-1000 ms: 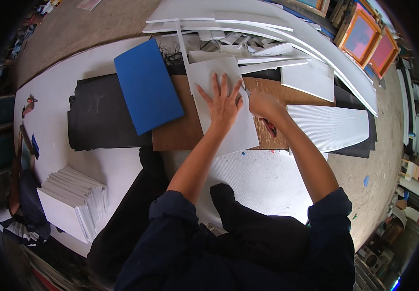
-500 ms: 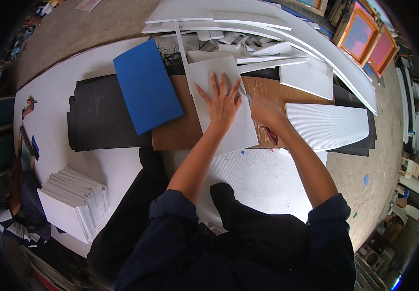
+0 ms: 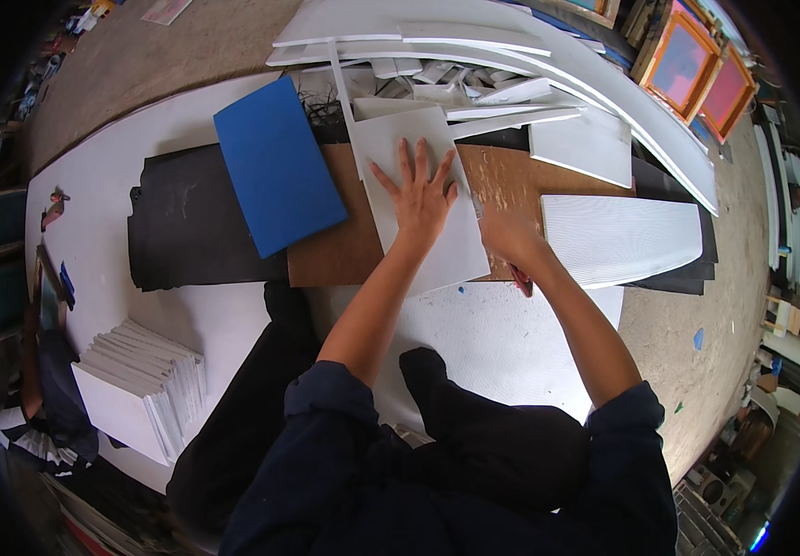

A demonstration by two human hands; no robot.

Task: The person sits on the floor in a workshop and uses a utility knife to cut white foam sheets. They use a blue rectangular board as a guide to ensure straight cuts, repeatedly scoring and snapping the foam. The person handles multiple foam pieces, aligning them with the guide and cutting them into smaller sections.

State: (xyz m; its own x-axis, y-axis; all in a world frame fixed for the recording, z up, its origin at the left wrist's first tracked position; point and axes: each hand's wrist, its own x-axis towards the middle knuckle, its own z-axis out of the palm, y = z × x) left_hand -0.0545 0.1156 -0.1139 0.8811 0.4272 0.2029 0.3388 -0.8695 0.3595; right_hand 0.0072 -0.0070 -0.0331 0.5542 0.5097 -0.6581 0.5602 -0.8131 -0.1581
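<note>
Simply a flat, white board (image 3: 456, 239).

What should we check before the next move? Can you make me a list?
1. Left hand flat on the white board, fingers spread: ok.
2. Right hand closed around the red-handled tool: ok.
3. The two hands apart from each other: ok.
4. Brown board under part of the white board: ok.
5. Blue panel apart from the white board: ok.
6. Where the tool's tip is: cannot tell, too blurry by the right hand.
</note>
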